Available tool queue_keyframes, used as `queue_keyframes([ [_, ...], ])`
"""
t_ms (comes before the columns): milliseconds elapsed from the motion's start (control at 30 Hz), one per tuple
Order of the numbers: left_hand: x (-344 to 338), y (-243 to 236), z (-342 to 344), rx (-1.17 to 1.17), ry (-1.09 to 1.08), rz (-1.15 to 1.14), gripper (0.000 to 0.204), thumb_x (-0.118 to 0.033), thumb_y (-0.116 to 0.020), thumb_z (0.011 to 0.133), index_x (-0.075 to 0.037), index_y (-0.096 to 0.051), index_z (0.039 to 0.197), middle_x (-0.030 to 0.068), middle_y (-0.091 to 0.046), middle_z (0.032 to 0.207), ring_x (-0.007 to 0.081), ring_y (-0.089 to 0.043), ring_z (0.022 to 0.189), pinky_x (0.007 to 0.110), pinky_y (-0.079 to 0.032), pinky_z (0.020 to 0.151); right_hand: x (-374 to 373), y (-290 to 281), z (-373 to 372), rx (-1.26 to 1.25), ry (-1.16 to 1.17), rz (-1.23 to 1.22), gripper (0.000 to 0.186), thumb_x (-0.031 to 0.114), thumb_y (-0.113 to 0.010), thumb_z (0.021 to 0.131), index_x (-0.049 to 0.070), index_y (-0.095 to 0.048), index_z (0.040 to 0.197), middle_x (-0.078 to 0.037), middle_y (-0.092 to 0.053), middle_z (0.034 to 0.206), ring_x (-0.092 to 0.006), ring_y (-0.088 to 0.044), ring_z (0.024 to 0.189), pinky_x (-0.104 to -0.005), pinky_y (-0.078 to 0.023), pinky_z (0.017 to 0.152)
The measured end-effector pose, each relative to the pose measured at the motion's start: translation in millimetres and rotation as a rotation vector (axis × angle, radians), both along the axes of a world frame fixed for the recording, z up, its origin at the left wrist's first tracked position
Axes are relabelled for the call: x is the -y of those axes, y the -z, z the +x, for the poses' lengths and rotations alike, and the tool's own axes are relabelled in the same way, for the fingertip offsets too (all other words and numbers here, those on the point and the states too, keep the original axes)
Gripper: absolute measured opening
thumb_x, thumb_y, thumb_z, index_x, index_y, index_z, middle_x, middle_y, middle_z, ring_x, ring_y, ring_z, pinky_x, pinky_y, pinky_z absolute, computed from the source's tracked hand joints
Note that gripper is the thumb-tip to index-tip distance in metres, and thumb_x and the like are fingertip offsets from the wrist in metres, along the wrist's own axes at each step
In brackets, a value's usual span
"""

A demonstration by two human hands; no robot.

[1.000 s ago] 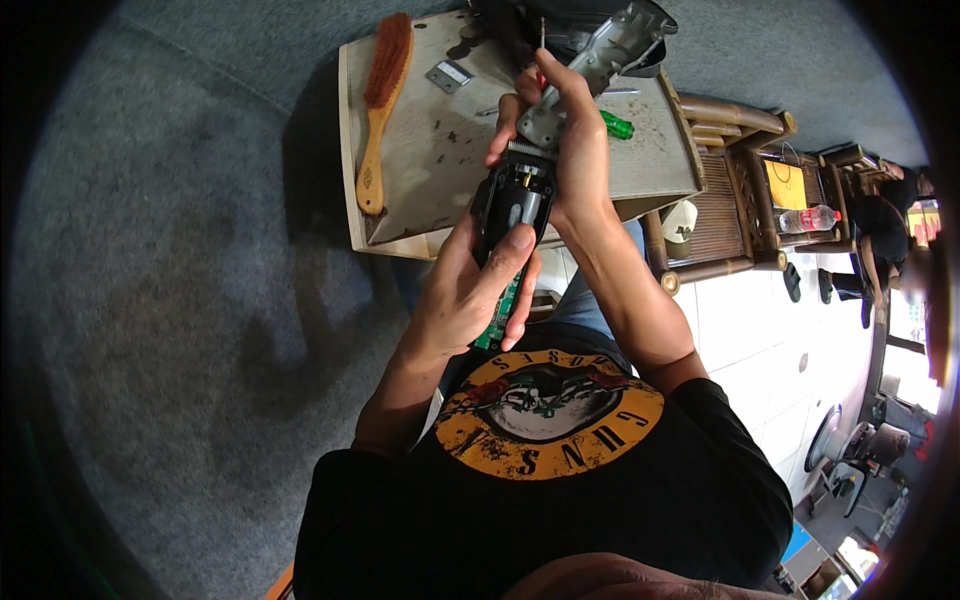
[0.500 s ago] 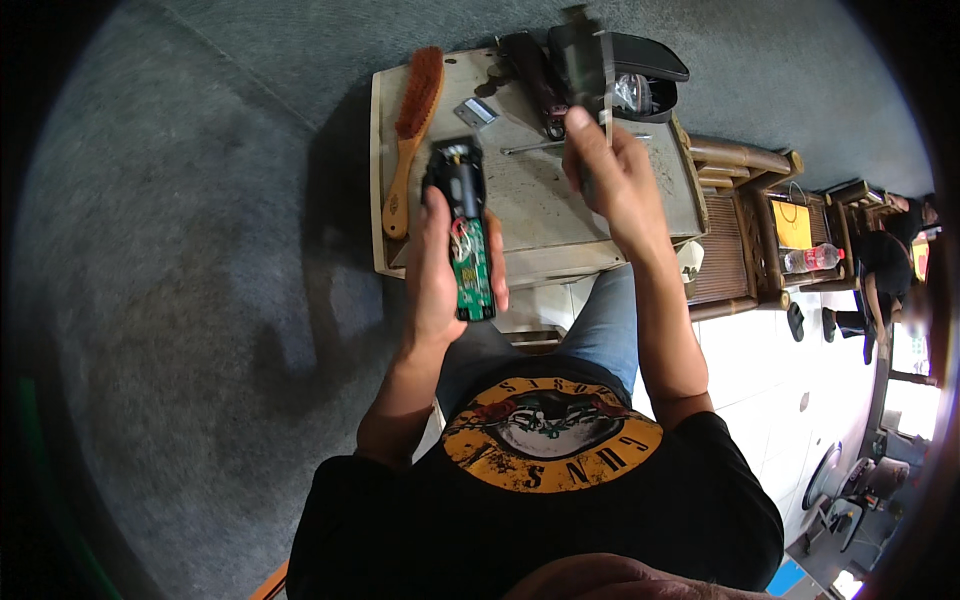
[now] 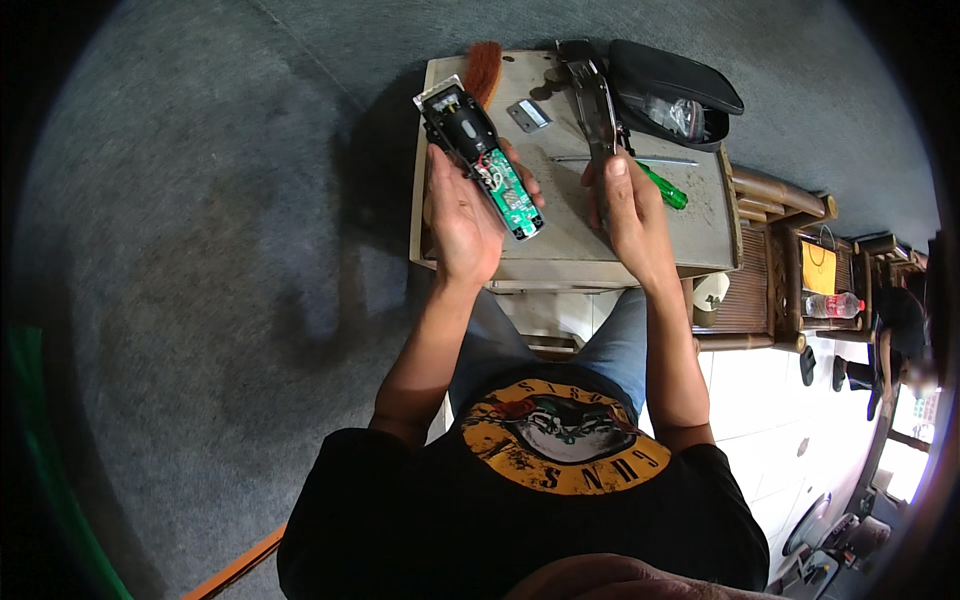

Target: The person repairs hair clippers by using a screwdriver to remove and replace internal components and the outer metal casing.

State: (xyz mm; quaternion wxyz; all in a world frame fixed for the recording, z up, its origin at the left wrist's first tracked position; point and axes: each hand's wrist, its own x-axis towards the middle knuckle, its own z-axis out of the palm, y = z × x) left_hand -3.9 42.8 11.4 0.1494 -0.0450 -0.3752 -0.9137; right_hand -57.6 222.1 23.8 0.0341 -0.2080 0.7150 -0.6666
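My left hand (image 3: 465, 222) is closed around an opened hair clipper (image 3: 480, 150); its green circuit board and thin wires lie bare, and its blade end tilts up to the left. In my right hand (image 3: 635, 215) is a long dark clipper housing cover (image 3: 594, 105) with a shiny edge, pinched near its lower end and held upright over the small table. A second dark clipper (image 3: 574, 50) is mostly hidden behind that cover. On the tabletop between my hands lies a loose silver clipper blade (image 3: 529, 115). Beside my right thumb shows a green screwdriver handle (image 3: 662, 185).
The pale small table (image 3: 560, 245) also carries a red-brown bristle brush (image 3: 484, 72), partly covered by the clipper, a thin metal rod (image 3: 675, 162) and an open black case (image 3: 675, 80) with a plastic bag inside. Right of it stands bamboo furniture (image 3: 750, 275) with a bottle (image 3: 833, 306).
The clipper in my left hand has tilted to the left and risen. My right hand has lowered the cover, and the green handle has come into sight. The whole view has shifted.
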Motion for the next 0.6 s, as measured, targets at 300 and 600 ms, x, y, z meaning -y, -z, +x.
queue_keyframes([
  [300, -5, -2, 4, -0.053, -0.022, 0.015, 0.063, -0.058, -0.025, 0.109, -0.004, -0.048, 0.131, 0.0108, -0.060, 0.112, 0.0248, -0.062, 0.101, 0.044, -0.051, 0.091, 7, -5, 8, -0.229, 0.071, 0.215, 0.045, 0.043, -0.074, 0.093, 0.000, -0.062, 0.087, -0.003, -0.050, 0.058, -0.0092, -0.042, 0.053, -0.0299, -0.034, 0.049],
  [600, -10, 0, 2, -0.085, -0.052, -0.040, 0.063, -0.054, -0.022, 0.110, -0.005, -0.041, 0.144, 0.0102, -0.056, 0.131, 0.0219, -0.055, 0.122, 0.042, -0.042, 0.108, 22, -15, 16, -0.372, 0.190, 0.239, 0.047, 0.037, -0.090, 0.078, 0.000, -0.063, 0.088, -0.006, -0.059, 0.062, -0.0118, -0.049, 0.051, -0.0300, -0.040, 0.047],
])
